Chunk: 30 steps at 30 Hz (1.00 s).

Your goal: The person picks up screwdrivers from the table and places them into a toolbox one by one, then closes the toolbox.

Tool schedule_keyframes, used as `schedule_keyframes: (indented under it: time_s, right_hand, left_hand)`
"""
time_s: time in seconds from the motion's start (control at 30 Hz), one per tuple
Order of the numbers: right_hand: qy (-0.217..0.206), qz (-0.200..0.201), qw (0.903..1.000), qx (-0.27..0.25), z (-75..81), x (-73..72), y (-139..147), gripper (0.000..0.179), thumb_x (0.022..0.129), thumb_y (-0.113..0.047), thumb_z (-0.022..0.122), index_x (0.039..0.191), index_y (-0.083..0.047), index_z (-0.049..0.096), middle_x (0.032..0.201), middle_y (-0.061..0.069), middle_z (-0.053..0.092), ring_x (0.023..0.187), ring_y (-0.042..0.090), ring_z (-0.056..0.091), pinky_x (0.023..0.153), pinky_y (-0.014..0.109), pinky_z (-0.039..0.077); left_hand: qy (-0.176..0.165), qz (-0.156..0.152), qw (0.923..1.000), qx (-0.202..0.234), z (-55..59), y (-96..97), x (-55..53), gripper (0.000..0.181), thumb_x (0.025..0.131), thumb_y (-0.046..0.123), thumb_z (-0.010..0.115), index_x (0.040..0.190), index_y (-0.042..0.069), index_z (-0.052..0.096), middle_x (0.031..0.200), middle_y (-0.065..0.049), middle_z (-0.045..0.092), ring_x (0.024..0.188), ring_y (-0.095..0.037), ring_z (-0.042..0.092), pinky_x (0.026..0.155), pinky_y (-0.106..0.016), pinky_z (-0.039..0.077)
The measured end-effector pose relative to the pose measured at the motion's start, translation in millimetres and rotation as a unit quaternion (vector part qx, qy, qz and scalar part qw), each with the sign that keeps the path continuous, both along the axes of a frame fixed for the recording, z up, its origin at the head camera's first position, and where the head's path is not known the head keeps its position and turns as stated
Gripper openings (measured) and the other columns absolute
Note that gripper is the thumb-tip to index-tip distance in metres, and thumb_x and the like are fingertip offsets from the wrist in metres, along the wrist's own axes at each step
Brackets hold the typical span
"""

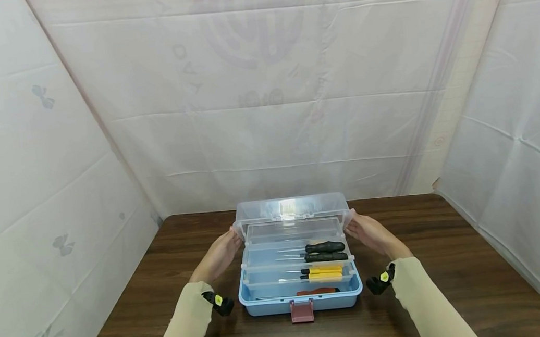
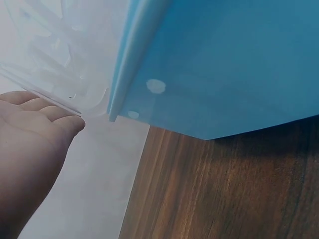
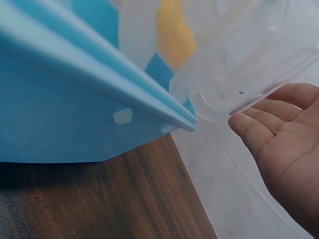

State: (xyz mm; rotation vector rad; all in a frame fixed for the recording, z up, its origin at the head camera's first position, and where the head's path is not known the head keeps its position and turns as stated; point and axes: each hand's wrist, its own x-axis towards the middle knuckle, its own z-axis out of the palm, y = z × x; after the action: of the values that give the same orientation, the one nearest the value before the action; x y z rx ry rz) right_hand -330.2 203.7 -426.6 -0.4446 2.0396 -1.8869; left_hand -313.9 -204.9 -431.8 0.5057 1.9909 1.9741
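Observation:
A light blue toolbox (image 1: 261, 309) with a clear lid (image 1: 263, 209) stands in front of me in the head view, its lid raised and tilted back. My left hand (image 1: 219, 253) is at the lid's left end; in the left wrist view its extended fingers (image 2: 65, 122) lie along the lid's edge. At the other end, my right hand (image 1: 373, 234) touches the lid with straight fingers (image 3: 254, 132). Clear tiered trays (image 1: 267, 260) hold two black-handled screwdrivers (image 1: 324, 247) and two yellow-handled ones (image 1: 325, 277). An orange-handled tool (image 1: 318, 291) lies in the base. Both thumbs are hidden.
The toolbox rests on a dark wooden table (image 1: 167, 316). A dull red latch (image 1: 302, 312) hangs at the box's front. White sheeting (image 1: 268, 137) rises behind the table and along both sides. Each wrist wears a black camera strap (image 1: 220, 302).

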Motion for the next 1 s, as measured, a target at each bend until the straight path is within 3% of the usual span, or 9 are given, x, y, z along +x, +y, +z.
schedule_keyframes:
  time_s: [0.17, 0.37, 0.7, 0.87, 1.0]
  right_hand:
    - [0.001, -0.003, 1.0, -0.009, -0.7, 4.4, 0.3, 0.075, 0.101, -0.052, 0.023, 0.152, 0.003, 0.015, 0.16, 0.021, 0.012, 0.148, 0.035, 0.008, 0.119, 0.049, 0.011]
    - [0.013, 0.001, 0.9998, -0.017, -1.8, 8.9, 0.0, 0.071, 0.103, -0.048, 0.021, 0.151, 0.005, 0.016, 0.16, 0.021, 0.012, 0.148, 0.035, 0.006, 0.119, 0.05, 0.008]
    - [0.028, 0.0, 0.9996, -0.004, -4.2, 18.3, -0.3, 0.076, 0.102, -0.052, 0.02, 0.149, 0.008, 0.022, 0.159, 0.023, 0.015, 0.148, 0.035, 0.007, 0.119, 0.053, 0.006]
    - [0.015, 0.002, 0.9999, 0.006, -5.5, 24.1, 0.3, 0.083, 0.1, -0.057, 0.021, 0.149, 0.009, 0.015, 0.159, 0.025, 0.011, 0.148, 0.039, 0.003, 0.118, 0.057, 0.003]
    - [0.026, 0.024, 0.9993, 0.007, -7.6, 27.4, 1.9, 0.076, 0.103, -0.051, 0.016, 0.151, 0.008, 0.005, 0.16, 0.024, 0.002, 0.147, 0.04, -0.002, 0.117, 0.055, 0.002]
  left_hand:
    - [0.006, -0.001, 1.0, -0.003, -0.9, -0.4, 4.3, 0.07, 0.104, 0.048, 0.023, 0.153, 0.0, 0.01, 0.162, -0.012, 0.006, 0.15, -0.026, 0.001, 0.121, -0.045, 0.002]
    - [-0.003, 0.023, 0.9996, -0.017, -1.3, 0.3, 12.0, 0.07, 0.101, 0.053, 0.027, 0.153, 0.006, 0.019, 0.162, -0.009, 0.013, 0.15, -0.024, 0.004, 0.121, -0.044, 0.004]
    - [0.008, 0.043, 0.9986, -0.029, -4.7, 2.5, 20.6, 0.071, 0.1, 0.056, 0.029, 0.15, 0.006, 0.027, 0.162, -0.008, 0.013, 0.15, -0.026, 0.004, 0.121, -0.048, 0.003]
    - [0.01, 0.05, 0.9983, -0.028, -6.2, 3.6, 25.2, 0.072, 0.101, 0.054, 0.028, 0.152, 0.004, 0.022, 0.161, -0.011, 0.014, 0.15, -0.029, 0.003, 0.12, -0.051, 0.002]
    - [0.011, 0.046, 0.9982, -0.036, -7.3, 3.2, 29.7, 0.072, 0.101, 0.054, 0.027, 0.154, 0.006, 0.017, 0.162, -0.01, 0.012, 0.15, -0.029, 0.003, 0.12, -0.051, 0.004]
